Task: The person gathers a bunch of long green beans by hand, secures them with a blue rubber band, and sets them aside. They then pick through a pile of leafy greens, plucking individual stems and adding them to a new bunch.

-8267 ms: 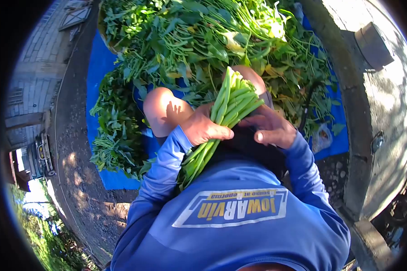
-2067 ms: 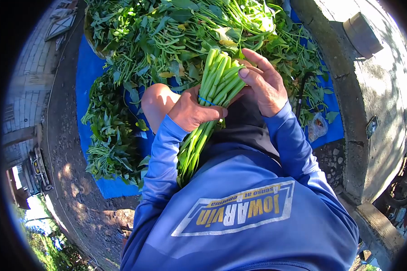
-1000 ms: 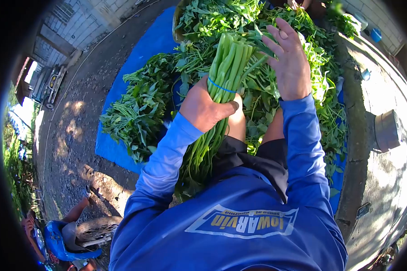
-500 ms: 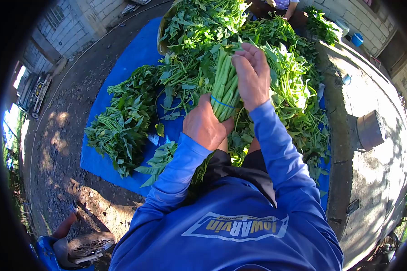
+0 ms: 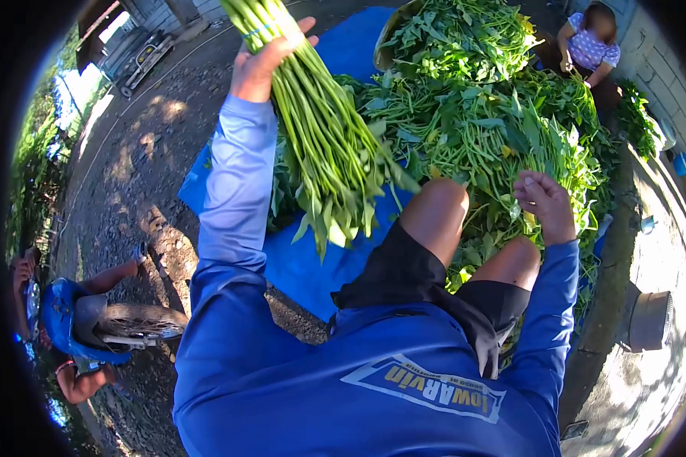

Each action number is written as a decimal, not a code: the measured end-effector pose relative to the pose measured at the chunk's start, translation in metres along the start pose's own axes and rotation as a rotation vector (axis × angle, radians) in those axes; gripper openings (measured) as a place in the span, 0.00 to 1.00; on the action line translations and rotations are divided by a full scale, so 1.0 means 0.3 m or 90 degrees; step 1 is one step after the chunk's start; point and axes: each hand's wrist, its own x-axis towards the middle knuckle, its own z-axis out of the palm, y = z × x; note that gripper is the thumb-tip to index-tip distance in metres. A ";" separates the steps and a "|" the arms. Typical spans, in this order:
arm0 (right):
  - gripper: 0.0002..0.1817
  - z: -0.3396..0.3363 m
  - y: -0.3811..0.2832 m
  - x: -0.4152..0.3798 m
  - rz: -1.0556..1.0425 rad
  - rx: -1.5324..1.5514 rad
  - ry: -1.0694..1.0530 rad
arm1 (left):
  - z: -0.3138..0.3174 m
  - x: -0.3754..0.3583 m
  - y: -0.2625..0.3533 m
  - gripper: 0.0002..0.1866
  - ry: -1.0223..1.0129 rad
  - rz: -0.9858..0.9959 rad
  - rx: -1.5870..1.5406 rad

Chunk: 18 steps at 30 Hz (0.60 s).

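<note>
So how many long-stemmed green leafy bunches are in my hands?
1: the green leafy bunch with long pale stems is in your left hand, its top cut off by the picture's upper edge. Your right hand shows none.

Stem bundle (image 5: 312, 114) cut off at top edge.

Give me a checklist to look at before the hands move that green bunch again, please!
1. Left hand gripping the bunch: ok, fingers wrap the stems.
2. Band on the bunch: ok, blue shows by the left hand.
3. Band tight enough: cannot tell from here.
4. Right hand free: ok, no stems seen in it.
5. Bunch put down: not ok, the left hand is holding it.
</note>
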 end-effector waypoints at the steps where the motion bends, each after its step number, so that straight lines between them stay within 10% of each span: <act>1: 0.20 -0.031 0.068 -0.007 0.023 -0.057 0.042 | -0.056 0.050 0.014 0.26 0.018 0.000 -0.023; 6: 0.28 -0.158 0.417 -0.074 -0.057 -0.523 0.197 | -0.323 0.247 0.026 0.21 0.120 0.078 -0.029; 18: 0.30 -0.142 0.592 -0.088 0.040 -0.419 0.123 | -0.449 0.075 0.073 0.20 0.377 0.099 -0.018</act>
